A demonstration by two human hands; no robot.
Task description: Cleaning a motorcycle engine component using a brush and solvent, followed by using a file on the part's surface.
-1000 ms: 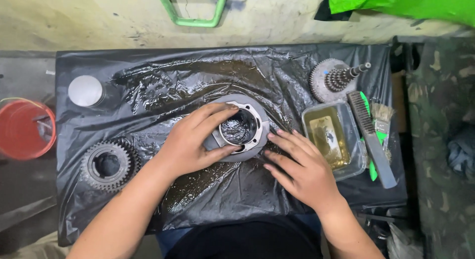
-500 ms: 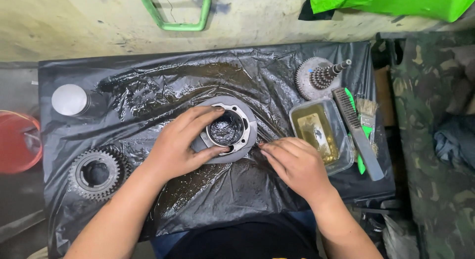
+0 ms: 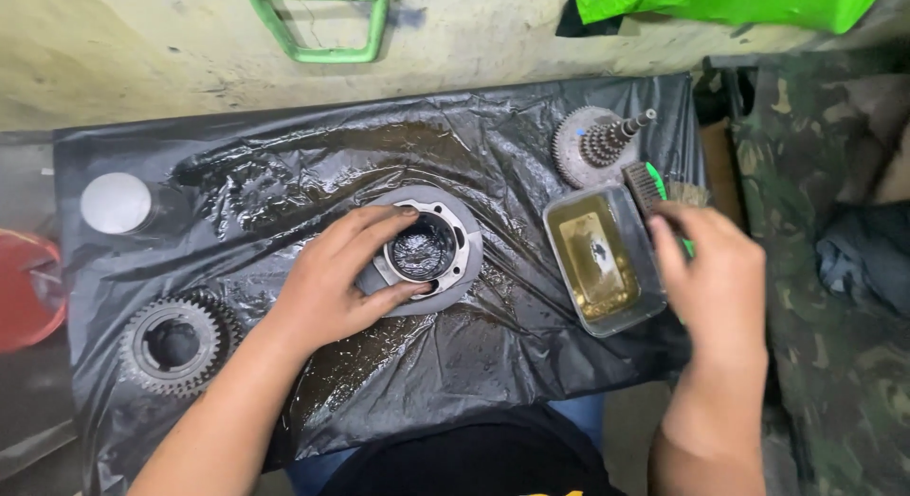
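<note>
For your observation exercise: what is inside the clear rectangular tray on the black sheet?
The clear tray holds yellowish-brown liquid with a small dark speck in it. Its right edge is covered by the right hand, so what lies under the fingers cannot be seen.

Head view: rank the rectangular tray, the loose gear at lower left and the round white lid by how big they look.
1. Rectangular tray looks largest.
2. Loose gear, a little smaller; it lies nearer the camera's edge, so that gap is unsure.
3. Round white lid, clearly smallest.
</note>
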